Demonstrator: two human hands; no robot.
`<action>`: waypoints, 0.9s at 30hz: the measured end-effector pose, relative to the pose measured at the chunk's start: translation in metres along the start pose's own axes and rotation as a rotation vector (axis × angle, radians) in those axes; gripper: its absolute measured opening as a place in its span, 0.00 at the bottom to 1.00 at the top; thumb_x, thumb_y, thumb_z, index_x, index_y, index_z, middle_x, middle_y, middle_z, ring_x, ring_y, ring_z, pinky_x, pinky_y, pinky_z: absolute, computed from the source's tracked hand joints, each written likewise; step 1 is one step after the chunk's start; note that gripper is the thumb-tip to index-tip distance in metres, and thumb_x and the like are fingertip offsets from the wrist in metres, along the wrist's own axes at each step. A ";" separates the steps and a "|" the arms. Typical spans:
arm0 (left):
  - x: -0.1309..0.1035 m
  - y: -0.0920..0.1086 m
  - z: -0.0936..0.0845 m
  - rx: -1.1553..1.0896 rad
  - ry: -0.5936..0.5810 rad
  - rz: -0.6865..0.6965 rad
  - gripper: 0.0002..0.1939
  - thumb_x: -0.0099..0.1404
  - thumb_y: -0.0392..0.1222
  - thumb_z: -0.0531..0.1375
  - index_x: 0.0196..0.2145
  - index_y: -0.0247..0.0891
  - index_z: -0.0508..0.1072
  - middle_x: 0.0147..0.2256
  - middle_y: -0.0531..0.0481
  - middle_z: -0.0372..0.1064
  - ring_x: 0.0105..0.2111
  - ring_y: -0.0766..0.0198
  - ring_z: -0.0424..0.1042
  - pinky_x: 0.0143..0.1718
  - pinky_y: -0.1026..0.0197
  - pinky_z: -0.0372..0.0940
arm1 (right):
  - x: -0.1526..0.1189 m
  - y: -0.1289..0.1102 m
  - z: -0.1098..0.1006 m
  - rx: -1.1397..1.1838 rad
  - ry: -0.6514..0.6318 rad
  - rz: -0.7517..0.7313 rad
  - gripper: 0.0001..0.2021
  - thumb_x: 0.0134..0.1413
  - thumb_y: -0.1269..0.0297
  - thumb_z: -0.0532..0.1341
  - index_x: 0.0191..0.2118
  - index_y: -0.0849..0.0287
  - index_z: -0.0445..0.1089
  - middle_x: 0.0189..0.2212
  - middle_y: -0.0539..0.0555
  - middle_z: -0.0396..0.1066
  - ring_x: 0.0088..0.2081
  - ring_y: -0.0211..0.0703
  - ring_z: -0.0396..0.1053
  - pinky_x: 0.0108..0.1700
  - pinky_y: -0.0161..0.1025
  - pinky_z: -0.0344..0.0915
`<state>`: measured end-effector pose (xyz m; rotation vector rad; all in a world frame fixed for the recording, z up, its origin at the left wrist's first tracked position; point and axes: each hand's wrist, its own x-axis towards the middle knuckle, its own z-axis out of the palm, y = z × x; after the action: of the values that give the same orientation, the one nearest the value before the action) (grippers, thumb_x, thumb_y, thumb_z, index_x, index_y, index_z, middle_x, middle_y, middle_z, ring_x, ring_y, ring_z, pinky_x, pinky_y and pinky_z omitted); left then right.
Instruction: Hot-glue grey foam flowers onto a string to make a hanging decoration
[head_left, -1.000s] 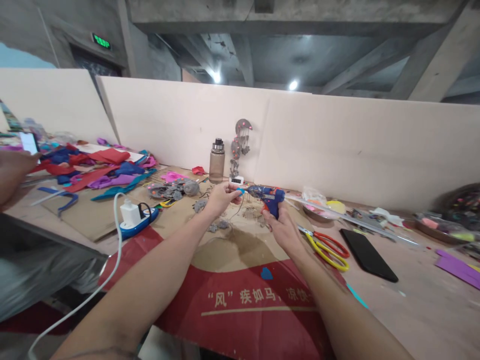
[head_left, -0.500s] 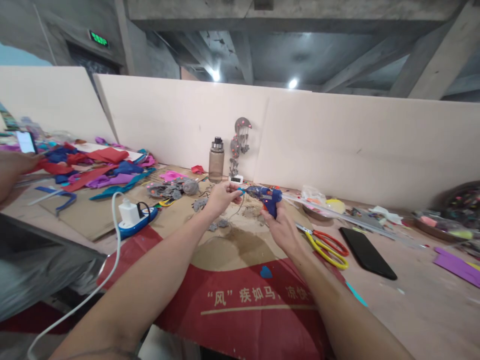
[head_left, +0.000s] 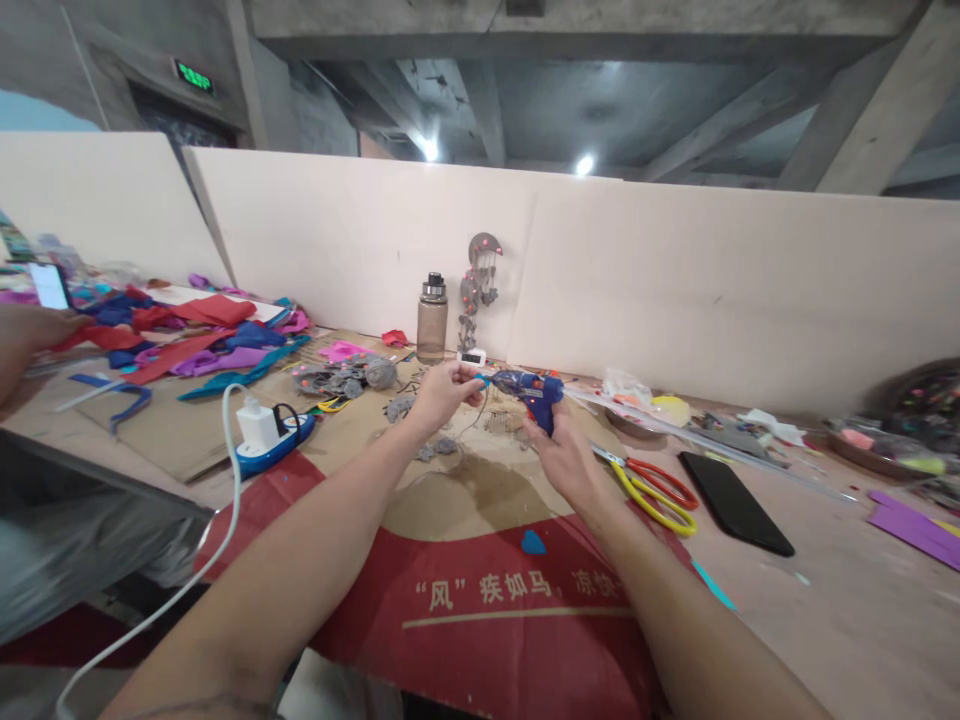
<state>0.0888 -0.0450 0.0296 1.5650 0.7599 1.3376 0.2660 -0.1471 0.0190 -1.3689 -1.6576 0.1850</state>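
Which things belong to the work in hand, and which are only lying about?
Apparently in use:
glue gun, held in right hand
small blue piece, pinched in left hand
perhaps blue heart

Seemingly just lying about:
scissors
black phone
bottle

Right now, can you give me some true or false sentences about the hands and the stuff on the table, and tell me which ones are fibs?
1. The right hand holds a blue glue gun. True.
2. The left hand holds the scissors. False: it pinches a small blue piece, and the scissors lie on the table.
3. A black phone lies to the right of the scissors. True.
4. The bottle is lying on its side. False: it stands upright.
5. A blue scrap lies on the red part of the printed sheet. True.
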 end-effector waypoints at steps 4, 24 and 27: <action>0.000 0.000 0.000 0.004 -0.003 0.002 0.06 0.55 0.35 0.65 0.31 0.32 0.72 0.20 0.53 0.70 0.19 0.68 0.70 0.24 0.64 0.68 | 0.000 -0.001 0.000 -0.009 -0.001 0.003 0.20 0.57 0.60 0.54 0.54 0.59 0.63 0.48 0.62 0.72 0.49 0.54 0.68 0.51 0.47 0.62; -0.001 0.003 0.001 -0.002 -0.002 -0.005 0.07 0.55 0.33 0.66 0.32 0.30 0.72 0.21 0.53 0.70 0.20 0.69 0.70 0.25 0.64 0.69 | 0.000 -0.001 -0.002 0.028 0.032 0.002 0.19 0.54 0.60 0.56 0.51 0.60 0.64 0.45 0.61 0.73 0.47 0.54 0.69 0.50 0.49 0.63; 0.000 0.001 0.000 -0.020 -0.013 -0.012 0.09 0.54 0.35 0.67 0.31 0.31 0.72 0.21 0.53 0.70 0.20 0.69 0.70 0.24 0.64 0.69 | 0.002 0.004 0.000 0.112 0.086 0.017 0.17 0.52 0.60 0.58 0.48 0.58 0.65 0.42 0.59 0.73 0.42 0.52 0.70 0.46 0.48 0.66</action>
<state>0.0892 -0.0451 0.0306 1.5494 0.7445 1.3214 0.2688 -0.1437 0.0176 -1.2893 -1.5416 0.2226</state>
